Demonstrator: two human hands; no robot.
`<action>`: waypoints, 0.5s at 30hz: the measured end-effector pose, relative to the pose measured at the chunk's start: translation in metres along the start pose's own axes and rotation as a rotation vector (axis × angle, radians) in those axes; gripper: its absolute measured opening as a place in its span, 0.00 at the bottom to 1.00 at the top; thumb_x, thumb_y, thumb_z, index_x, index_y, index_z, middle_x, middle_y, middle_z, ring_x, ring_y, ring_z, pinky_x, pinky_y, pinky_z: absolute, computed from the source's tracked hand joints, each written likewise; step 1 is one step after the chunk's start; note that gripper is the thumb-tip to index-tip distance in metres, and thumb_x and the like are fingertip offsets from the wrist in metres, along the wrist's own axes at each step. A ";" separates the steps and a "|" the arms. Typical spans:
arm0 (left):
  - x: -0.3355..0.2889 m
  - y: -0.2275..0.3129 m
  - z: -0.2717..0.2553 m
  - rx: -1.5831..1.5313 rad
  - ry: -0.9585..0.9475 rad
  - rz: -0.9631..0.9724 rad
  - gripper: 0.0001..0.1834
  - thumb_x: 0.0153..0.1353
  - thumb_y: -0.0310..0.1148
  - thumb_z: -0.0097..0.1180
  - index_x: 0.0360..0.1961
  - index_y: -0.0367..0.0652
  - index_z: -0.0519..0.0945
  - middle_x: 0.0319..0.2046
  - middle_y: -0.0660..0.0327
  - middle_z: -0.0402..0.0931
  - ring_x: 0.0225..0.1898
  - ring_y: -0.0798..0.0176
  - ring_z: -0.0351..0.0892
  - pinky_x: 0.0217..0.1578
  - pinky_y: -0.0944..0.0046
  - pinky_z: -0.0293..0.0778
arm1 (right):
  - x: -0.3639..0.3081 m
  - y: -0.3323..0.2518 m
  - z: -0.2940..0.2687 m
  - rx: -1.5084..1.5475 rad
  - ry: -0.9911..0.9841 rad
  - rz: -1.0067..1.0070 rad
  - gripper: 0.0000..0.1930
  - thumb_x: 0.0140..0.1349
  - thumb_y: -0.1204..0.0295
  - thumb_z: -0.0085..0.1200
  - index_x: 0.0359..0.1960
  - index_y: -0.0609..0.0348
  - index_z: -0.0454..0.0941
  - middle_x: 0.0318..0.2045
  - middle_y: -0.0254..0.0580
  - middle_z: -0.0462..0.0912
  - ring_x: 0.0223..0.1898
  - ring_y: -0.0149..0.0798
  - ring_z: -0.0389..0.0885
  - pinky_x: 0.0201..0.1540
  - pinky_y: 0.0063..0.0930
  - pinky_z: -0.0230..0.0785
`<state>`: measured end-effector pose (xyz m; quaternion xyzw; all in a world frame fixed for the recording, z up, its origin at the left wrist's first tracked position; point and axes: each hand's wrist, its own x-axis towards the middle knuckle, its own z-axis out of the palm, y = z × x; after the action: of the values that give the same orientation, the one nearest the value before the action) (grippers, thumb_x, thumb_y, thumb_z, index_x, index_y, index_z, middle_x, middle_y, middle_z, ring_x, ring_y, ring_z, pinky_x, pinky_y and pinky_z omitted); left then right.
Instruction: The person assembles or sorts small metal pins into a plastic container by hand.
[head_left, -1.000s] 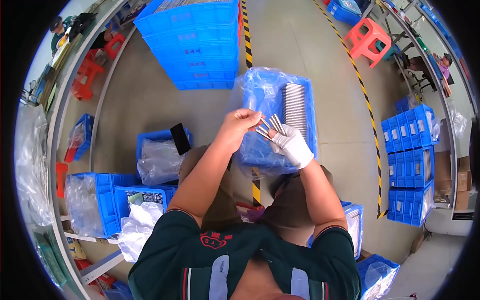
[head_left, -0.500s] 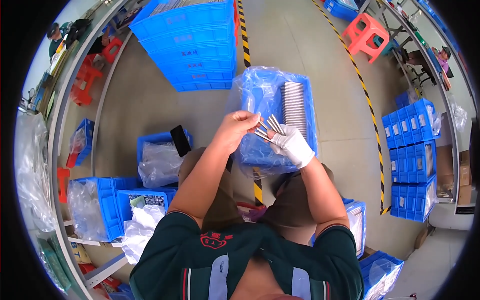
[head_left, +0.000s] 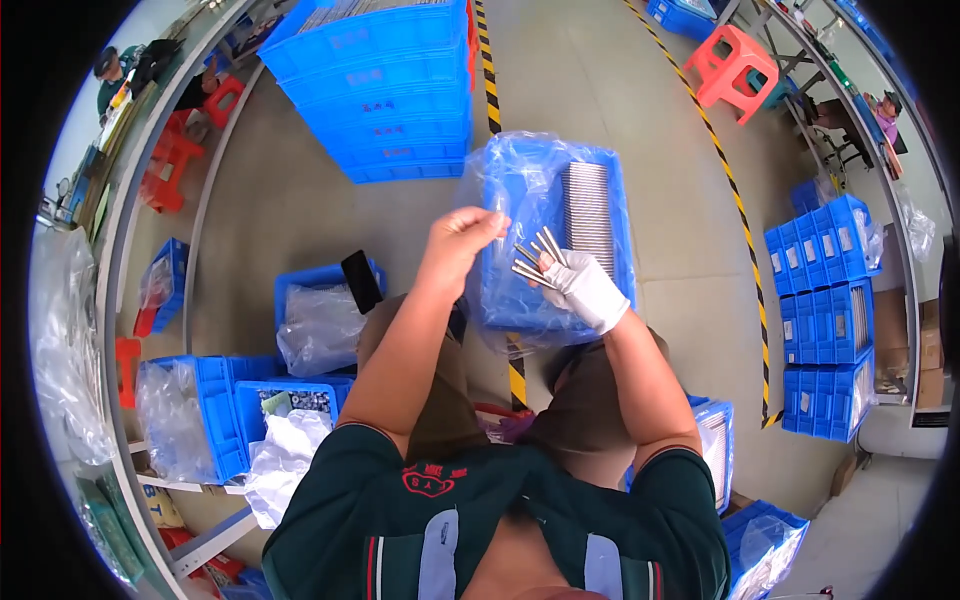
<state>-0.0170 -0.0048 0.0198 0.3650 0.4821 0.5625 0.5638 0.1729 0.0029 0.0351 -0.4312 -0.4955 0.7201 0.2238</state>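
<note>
My right hand, in a white glove, grips a small bundle of thin metal rods that fan out up and to the left. My bare left hand is raised just left of the rod tips, fingers curled and pinched together, close to the rods. I cannot tell if it holds one. Both hands hover over a blue plastic crate lined with clear plastic film, resting on my knees. Inside the crate a neat row of metal rods lies along its right side.
A tall stack of blue crates stands ahead. More blue bins with plastic bags sit at my left and lower left, and stacked blue bins at the right. A black-yellow floor stripe runs past red stools. Other people sit far off.
My left hand has drawn slightly left and away from the rod tips; the right hand keeps the bundle in nearly the same place.
</note>
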 end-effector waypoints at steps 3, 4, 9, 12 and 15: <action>-0.002 -0.009 0.001 -0.055 -0.131 0.007 0.09 0.55 0.33 0.55 0.30 0.37 0.78 0.29 0.62 0.77 0.32 0.72 0.72 0.38 0.69 0.65 | 0.000 0.002 0.005 -0.025 -0.020 -0.013 0.17 0.59 0.58 0.48 0.25 0.62 0.73 0.12 0.27 0.64 0.13 0.21 0.57 0.16 0.17 0.48; -0.004 -0.008 0.003 -0.061 -0.155 -0.033 0.08 0.55 0.32 0.54 0.30 0.37 0.77 0.29 0.62 0.77 0.32 0.72 0.72 0.39 0.70 0.65 | 0.001 0.003 0.005 -0.033 -0.009 -0.023 0.18 0.59 0.57 0.48 0.25 0.62 0.73 0.12 0.27 0.63 0.13 0.22 0.57 0.16 0.17 0.47; -0.006 -0.011 0.006 -0.076 -0.231 -0.077 0.08 0.55 0.31 0.54 0.30 0.36 0.78 0.28 0.62 0.76 0.33 0.71 0.71 0.39 0.70 0.64 | 0.002 0.000 0.007 -0.087 0.011 -0.034 0.18 0.59 0.57 0.49 0.24 0.61 0.73 0.12 0.28 0.64 0.13 0.22 0.58 0.16 0.17 0.49; -0.006 -0.014 0.006 0.009 -0.220 0.003 0.07 0.55 0.30 0.54 0.29 0.36 0.78 0.29 0.62 0.75 0.34 0.71 0.71 0.39 0.70 0.64 | 0.004 0.004 0.007 -0.215 0.079 -0.074 0.18 0.59 0.57 0.49 0.23 0.61 0.73 0.12 0.28 0.65 0.14 0.22 0.59 0.17 0.19 0.52; -0.008 -0.015 0.007 0.046 -0.226 0.050 0.07 0.54 0.29 0.54 0.28 0.35 0.78 0.31 0.62 0.75 0.35 0.71 0.70 0.40 0.70 0.64 | 0.005 0.009 0.010 -0.299 0.166 -0.102 0.18 0.59 0.57 0.49 0.22 0.61 0.72 0.12 0.28 0.65 0.15 0.23 0.60 0.17 0.19 0.54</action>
<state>-0.0058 -0.0130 0.0083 0.4508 0.4188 0.5206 0.5919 0.1629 -0.0023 0.0267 -0.4920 -0.5981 0.5880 0.2334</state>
